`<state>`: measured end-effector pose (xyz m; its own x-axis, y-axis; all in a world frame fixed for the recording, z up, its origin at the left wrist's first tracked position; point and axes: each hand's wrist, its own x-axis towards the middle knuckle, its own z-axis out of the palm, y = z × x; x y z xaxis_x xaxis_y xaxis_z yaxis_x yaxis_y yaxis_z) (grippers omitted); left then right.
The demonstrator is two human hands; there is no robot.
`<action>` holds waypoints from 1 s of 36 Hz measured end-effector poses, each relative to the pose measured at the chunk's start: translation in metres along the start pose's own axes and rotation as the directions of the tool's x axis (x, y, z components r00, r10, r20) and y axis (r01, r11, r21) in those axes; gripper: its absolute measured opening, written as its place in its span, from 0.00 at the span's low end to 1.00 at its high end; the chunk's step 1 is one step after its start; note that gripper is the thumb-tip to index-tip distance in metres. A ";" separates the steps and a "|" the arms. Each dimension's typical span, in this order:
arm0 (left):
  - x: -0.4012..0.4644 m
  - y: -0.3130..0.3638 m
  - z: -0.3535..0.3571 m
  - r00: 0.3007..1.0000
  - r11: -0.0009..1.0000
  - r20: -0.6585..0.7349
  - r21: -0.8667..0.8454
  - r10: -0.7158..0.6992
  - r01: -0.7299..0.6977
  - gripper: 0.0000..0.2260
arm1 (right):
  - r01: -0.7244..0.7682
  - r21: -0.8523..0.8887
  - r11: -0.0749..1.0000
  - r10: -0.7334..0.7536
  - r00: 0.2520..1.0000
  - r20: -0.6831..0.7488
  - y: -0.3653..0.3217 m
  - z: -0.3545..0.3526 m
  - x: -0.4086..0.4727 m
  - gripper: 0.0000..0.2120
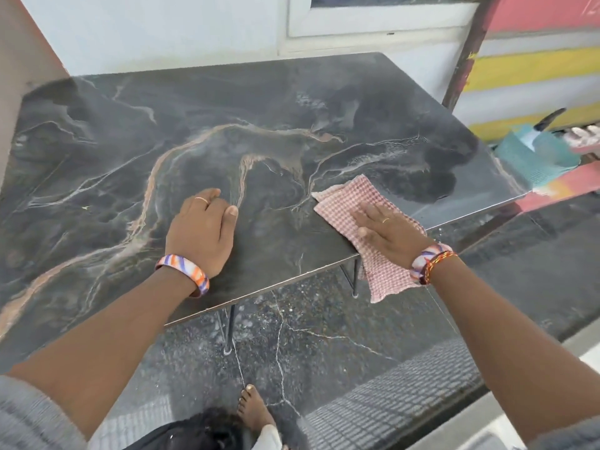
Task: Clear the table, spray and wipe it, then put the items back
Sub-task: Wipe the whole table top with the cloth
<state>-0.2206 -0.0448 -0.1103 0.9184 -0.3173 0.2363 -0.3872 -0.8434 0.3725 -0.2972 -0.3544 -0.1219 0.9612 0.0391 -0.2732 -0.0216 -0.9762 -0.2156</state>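
Note:
A dark marble-patterned table fills the view, its top bare of items. A pink-and-white checked cloth lies at the table's near right edge, part of it hanging over the edge. My right hand lies flat on the cloth with fingers spread, pressing it onto the tabletop. My left hand rests on the tabletop to the left of the cloth, fingers curled under and holding nothing. A wet-looking darker patch shows on the right part of the tabletop.
A white wall and window frame stand behind the table. At the right are a rusty post, striped coloured steps, and a teal cloth with a knife-like thing on it. Below lie dark stone floor, a grey mat and my bare foot.

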 end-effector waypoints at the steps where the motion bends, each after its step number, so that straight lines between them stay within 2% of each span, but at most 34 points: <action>1: 0.004 -0.001 -0.001 1.000 1.000 -0.006 -0.002 -0.014 0.014 0.29 | 0.010 -0.077 0.997 -0.009 1.000 0.006 -0.015 -0.001 0.004 0.39; 2: 0.008 -0.003 0.000 0.999 0.999 -0.007 -0.004 -0.035 0.035 0.28 | 0.030 -0.142 0.989 -0.030 1.000 0.002 -0.032 0.000 0.009 0.35; 4: 0.018 -0.007 0.001 0.998 0.998 0.001 -0.002 -0.066 0.066 0.24 | 0.078 -0.151 0.985 -0.083 0.996 -0.022 -0.072 0.008 0.018 0.28; 8: 0.040 -0.017 0.004 0.994 0.994 0.018 0.000 -0.107 0.107 0.23 | 0.180 -0.092 0.979 -0.191 0.972 -0.138 -0.148 0.025 0.045 0.24; 11: 0.052 -0.021 0.006 0.995 0.995 0.025 0.021 -0.098 0.097 0.26 | 0.169 -0.057 0.984 -0.175 0.975 -0.137 -0.160 0.025 0.067 0.22; 13: 0.060 -0.017 0.006 0.995 0.994 0.034 0.043 -0.098 0.097 0.24 | 0.100 -0.036 0.994 -0.104 0.982 -0.156 -0.142 0.017 0.080 0.23; 16: 0.070 -0.008 0.007 0.996 0.995 0.030 0.066 -0.083 0.081 0.20 | -0.145 0.016 0.989 0.145 0.971 -0.188 -0.086 0.000 0.093 0.23; 20: 0.073 -0.009 0.008 0.998 0.995 0.026 0.082 -0.057 0.055 0.20 | -0.473 0.098 0.876 0.483 0.857 -0.180 -0.006 -0.019 0.093 0.24; 22: 0.074 -0.017 0.006 0.998 0.994 0.014 0.089 -0.059 0.057 0.17 | -0.540 0.129 0.831 0.556 0.812 -0.178 0.005 -0.022 0.095 0.24; 24: 0.074 -0.029 0.004 0.997 0.992 -0.001 0.094 -0.079 0.079 0.13 | -0.546 0.136 0.827 0.562 0.804 -0.192 -0.007 -0.021 0.100 0.24; 27: 0.073 -0.042 -0.002 0.984 0.979 -0.023 0.096 -0.179 0.180 0.12 | -0.414 0.068 0.908 0.418 0.883 -0.213 -0.055 -0.013 0.106 0.25; 30: 0.070 -0.048 -0.008 0.962 0.957 -0.022 0.092 -0.273 0.274 0.12 | -0.124 -0.003 0.992 0.122 0.974 -0.190 -0.125 0.002 0.115 0.25; 33: 0.067 -0.055 -0.011 0.953 0.948 -0.051 0.102 -0.298 0.302 0.13 | 0.156 -0.036 0.987 -0.159 0.978 -0.138 -0.181 0.011 0.132 0.24; 36: 0.064 -0.056 -0.013 0.939 0.928 -0.062 0.145 -0.338 0.344 0.17 | 0.277 -0.041 0.960 -0.280 0.956 -0.091 -0.191 0.007 0.155 0.24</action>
<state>-0.1408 -0.0122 -0.1049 0.9883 0.0142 0.1520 -0.0319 -0.9545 0.2966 -0.1464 -0.1608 -0.1293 0.9497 0.2912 -0.1156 0.2569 -0.9350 -0.2444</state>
